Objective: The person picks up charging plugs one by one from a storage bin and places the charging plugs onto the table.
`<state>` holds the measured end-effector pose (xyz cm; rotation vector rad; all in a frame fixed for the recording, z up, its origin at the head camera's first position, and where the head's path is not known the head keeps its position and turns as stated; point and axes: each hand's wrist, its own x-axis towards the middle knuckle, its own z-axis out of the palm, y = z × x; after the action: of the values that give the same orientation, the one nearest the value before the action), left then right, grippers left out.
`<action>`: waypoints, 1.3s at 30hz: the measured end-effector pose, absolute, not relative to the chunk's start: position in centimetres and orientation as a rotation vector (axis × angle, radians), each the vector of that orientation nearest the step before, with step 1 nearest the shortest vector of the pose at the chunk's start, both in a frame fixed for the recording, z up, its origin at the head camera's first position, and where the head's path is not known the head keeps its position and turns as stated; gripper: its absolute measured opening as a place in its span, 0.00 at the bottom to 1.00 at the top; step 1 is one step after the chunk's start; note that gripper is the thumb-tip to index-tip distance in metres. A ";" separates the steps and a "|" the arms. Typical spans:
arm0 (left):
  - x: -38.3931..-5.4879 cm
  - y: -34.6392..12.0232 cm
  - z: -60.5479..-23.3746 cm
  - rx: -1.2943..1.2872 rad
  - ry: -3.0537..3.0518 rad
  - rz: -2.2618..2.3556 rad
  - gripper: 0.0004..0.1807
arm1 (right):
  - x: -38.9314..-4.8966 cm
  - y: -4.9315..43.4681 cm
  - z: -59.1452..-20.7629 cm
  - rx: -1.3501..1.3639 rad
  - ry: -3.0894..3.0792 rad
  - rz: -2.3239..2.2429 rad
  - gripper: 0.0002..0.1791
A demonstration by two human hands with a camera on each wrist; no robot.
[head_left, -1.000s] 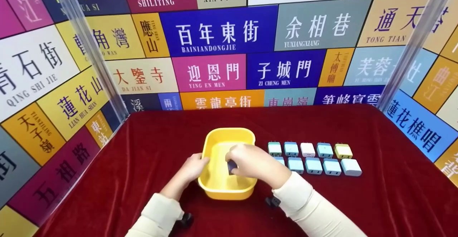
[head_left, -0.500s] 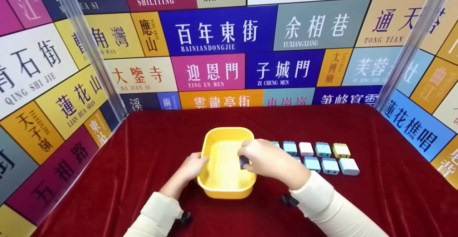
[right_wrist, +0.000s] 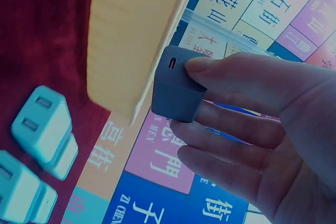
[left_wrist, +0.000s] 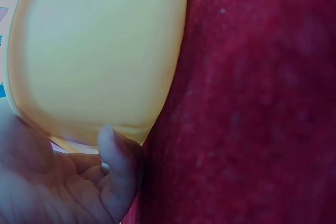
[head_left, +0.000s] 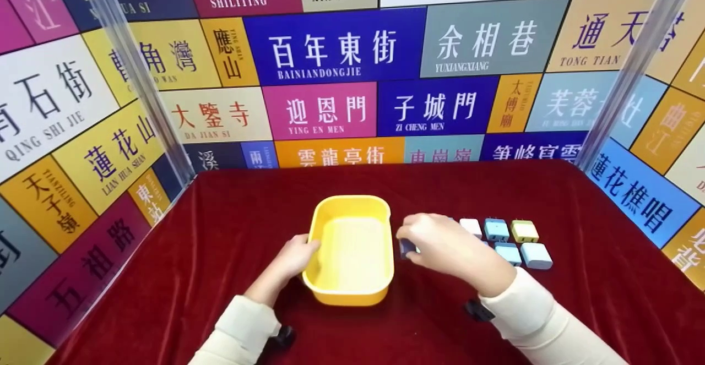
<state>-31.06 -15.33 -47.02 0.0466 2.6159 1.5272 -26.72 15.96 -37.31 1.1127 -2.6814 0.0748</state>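
Observation:
My left hand [head_left: 294,255] grips the left side of a yellow plastic tub [head_left: 325,285], its thumb over the rim. The tub is bare inside in the head view. In the left wrist view, the left hand [left_wrist: 79,182] lies against the tub's wall. Just right of the tub, my right hand [head_left: 440,246] pinches a dark grey USB charger [right_wrist: 176,85] between thumb and fingers. A single small port shows on its end. The charger is held apart from the cloth, beside the tub's wall in the right wrist view. My hand hides part of it in the head view.
Several chargers stand in two rows on the dark red cloth [head_left: 248,200] to the right, including a yellowish one [head_left: 524,232] and a white one [head_left: 536,256]. My right hand covers some. Walls with colourful place-name signs [head_left: 336,45] enclose the back and sides.
My right hand has carried the dark charger from inside the tub, rightward over its right rim, to the outside beside it. The left hand and the tub have stayed put.

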 end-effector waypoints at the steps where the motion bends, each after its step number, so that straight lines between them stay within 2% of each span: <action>1: -31.1 -15.3 -47.0 0.048 2.617 1.529 0.20 | -26.7 16.2 -37.4 1.114 -2.683 0.070 0.09; 14: -31.1 -15.2 -46.8 0.050 2.582 1.547 0.22 | -26.3 19.4 -39.6 1.206 -2.737 0.117 0.08; 23: -32.9 -16.3 -48.8 0.154 2.558 1.578 0.20 | -26.3 20.1 -40.4 1.236 -2.734 0.172 0.09; 29: -31.3 -15.6 -47.1 0.077 2.571 1.571 0.20 | -26.4 20.2 -41.0 1.261 -2.714 0.218 0.10; 39: -30.7 -15.2 -46.7 0.045 2.594 1.564 0.20 | -26.7 20.2 -42.3 1.275 -2.732 0.243 0.11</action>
<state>-30.72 -15.24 -46.72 0.0455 2.5937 1.5635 -26.70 20.24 -42.30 1.2755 -2.7324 0.2429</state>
